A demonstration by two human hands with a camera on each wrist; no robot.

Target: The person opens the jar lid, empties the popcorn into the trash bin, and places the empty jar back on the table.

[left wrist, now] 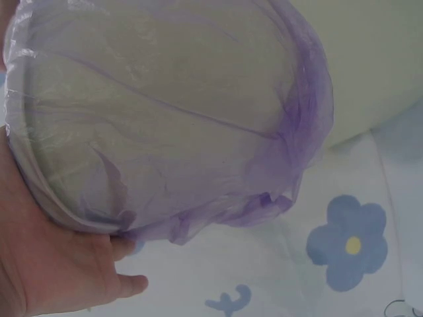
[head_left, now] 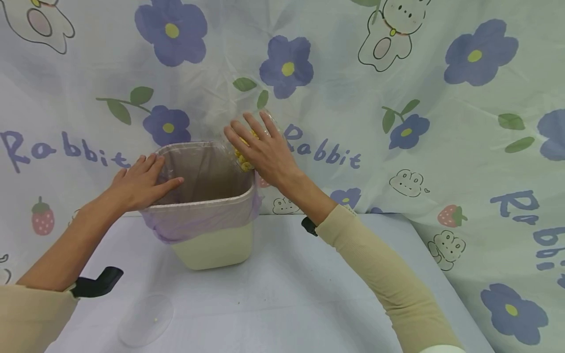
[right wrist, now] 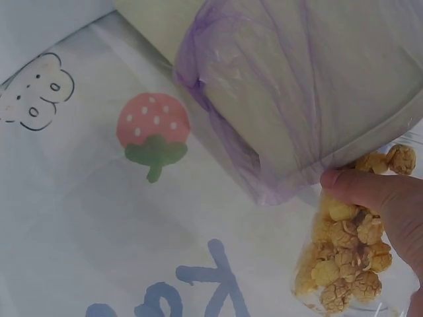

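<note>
A cream trash bin [head_left: 216, 247] stands on the table, its rim covered by a thin purple bag [head_left: 194, 228]. On the bin's left rim rests my left hand [head_left: 140, 185], thumb stretched over the opening. My right hand [head_left: 267, 149] grips a clear plastic container [right wrist: 307, 297] of popcorn [right wrist: 347, 244], tilted at the bin's right rim. In the right wrist view some popcorn lies near the container's mouth, beside my thumb. The left wrist view shows my left hand [left wrist: 59, 271] against the bagged rim [left wrist: 49, 211].
A round clear lid [head_left: 145, 321] lies on the white table [head_left: 287, 294] at the front left, with a small yellow crumb on it. Behind the bin hangs a curtain [head_left: 335, 98] printed with flowers and rabbits.
</note>
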